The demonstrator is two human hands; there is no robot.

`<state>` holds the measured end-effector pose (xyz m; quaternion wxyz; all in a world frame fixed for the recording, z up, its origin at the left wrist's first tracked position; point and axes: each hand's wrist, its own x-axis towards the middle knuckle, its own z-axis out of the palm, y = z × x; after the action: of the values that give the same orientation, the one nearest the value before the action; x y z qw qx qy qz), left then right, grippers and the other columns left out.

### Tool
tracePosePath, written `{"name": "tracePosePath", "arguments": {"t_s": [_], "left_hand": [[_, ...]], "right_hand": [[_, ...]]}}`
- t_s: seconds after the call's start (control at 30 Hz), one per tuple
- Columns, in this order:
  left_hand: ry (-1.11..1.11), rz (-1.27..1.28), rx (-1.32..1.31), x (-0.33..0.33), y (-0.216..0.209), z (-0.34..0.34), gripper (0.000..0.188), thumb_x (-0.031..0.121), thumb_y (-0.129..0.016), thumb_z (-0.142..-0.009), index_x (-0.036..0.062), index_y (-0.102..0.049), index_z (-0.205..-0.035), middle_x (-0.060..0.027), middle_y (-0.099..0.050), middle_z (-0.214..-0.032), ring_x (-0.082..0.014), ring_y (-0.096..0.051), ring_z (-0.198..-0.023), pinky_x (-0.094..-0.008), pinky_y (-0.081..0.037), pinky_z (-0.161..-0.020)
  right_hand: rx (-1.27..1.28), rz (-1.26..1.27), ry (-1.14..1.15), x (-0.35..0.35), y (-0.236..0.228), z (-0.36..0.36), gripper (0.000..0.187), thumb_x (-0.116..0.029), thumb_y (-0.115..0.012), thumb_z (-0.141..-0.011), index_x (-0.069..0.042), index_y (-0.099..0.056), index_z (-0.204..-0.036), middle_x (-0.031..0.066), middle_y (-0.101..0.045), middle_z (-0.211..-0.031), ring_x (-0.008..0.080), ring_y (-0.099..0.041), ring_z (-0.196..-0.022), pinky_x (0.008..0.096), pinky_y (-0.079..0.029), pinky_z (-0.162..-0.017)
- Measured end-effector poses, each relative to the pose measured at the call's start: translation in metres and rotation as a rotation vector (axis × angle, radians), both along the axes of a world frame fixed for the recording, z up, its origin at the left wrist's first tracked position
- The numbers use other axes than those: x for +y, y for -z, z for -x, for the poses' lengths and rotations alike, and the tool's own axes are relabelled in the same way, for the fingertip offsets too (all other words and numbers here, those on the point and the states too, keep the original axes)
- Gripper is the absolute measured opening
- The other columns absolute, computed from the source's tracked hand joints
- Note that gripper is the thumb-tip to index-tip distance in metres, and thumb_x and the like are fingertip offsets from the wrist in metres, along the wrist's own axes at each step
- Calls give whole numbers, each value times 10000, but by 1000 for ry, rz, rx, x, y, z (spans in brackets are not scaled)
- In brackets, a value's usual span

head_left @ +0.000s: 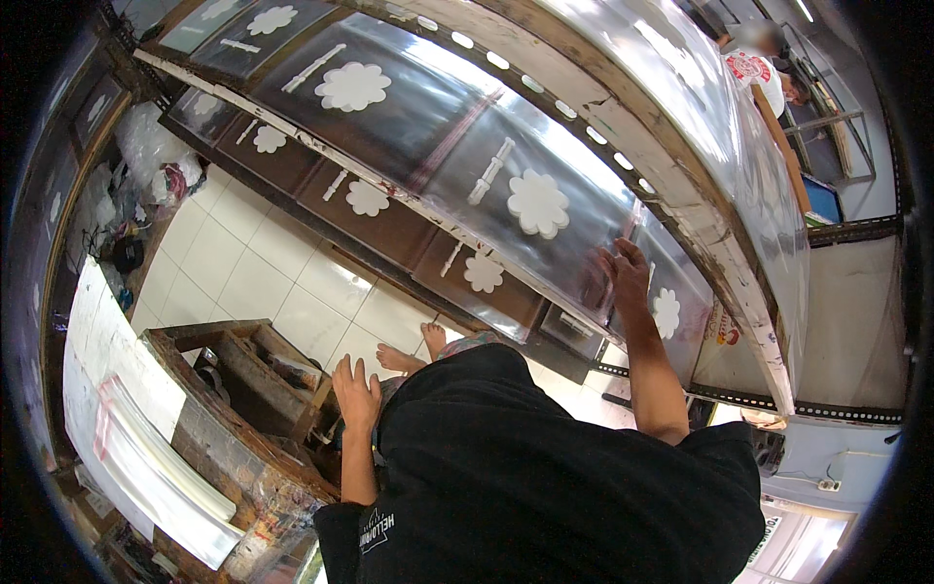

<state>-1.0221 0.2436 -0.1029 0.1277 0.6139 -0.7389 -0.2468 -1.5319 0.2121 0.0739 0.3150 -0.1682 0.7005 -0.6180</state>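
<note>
On the long shelf ahead lie glossy clear plastic sheets (418, 112) with white scalloped flower shapes (538, 203) and white bar shapes (491, 171) on them. My right hand (628, 273) reaches over the shelf's right part, its fingers bent together near a reddish strip at a sheet's edge. Whatever lies between those fingertips is hidden. A dim reflection of the hand shows in the sheet beside it. Down by my left side, my left hand (358, 392) hangs empty with its fingers apart, near a worn wooden bench frame (243, 360).
A lower shelf (389, 229) carries similar printed sheets. White strips of material (175, 477) lie on the bench at left, and plastic bags (151, 146) are piled beyond it. Overhead runs a slotted metal rail (574, 112). Another person (759, 73) is at the far right.
</note>
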Motion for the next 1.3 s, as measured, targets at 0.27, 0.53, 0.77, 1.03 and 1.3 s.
{"name": "tracePosePath", "arguments": {"t_s": [0.27, 0.53, 0.77, 1.03, 1.3], "left_hand": [[-40, -82, -5, 27, 31, -19, 426, 153, -668, -861, -67, -610, -1220, -286, -490, -1366, -442, -449, -1274, -511, -360, -1096], [-45, -133, -7, 34, 52, -25, 433, 169, -662, -874, -61, -604, -1236, -289, -485, -1382, -451, -450, -1281, -516, -362, -1096], [-41, -160, -3, 33, 52, -20, 415, 177, -642, -891, -55, -603, -1232, -274, -484, -1382, -445, -444, -1281, -519, -364, -1095], [-72, -187, -12, 38, 60, -23, 403, 178, -643, -888, -46, -611, -1222, -262, -499, -1375, -435, -459, -1272, -512, -386, -1082], [-128, -250, 8, 41, 63, -23, 399, 161, -634, -909, -57, -604, -1242, -285, -478, -1406, -445, -454, -1293, -498, -385, -1089]], "right_hand": [[115, -45, -3, 9, 18, 18, 368, 56, -463, -904, 22, -513, -1267, 152, -579, -1176, 292, -673, -1035, 370, -591, -854], [1008, -486, -144, 24, 40, 54, 344, -117, -667, -830, -41, -670, -1166, 221, -627, -1197, 342, -621, -1104, 443, -503, -934], [1383, -637, -214, 23, 23, 26, 261, -143, -647, -820, -139, -719, -1071, 175, -657, -1188, 345, -585, -1165, 470, -388, -1075], [1186, -661, -320, 17, 12, 21, 187, -145, -597, -852, -65, -725, -960, 160, -699, -1094, 341, -637, -1082, 470, -447, -1009], [1291, -621, -375, 11, 9, 40, 203, -147, -621, -848, -27, -712, -984, 206, -697, -1053, 370, -661, -1010, 473, -486, -955]]}}
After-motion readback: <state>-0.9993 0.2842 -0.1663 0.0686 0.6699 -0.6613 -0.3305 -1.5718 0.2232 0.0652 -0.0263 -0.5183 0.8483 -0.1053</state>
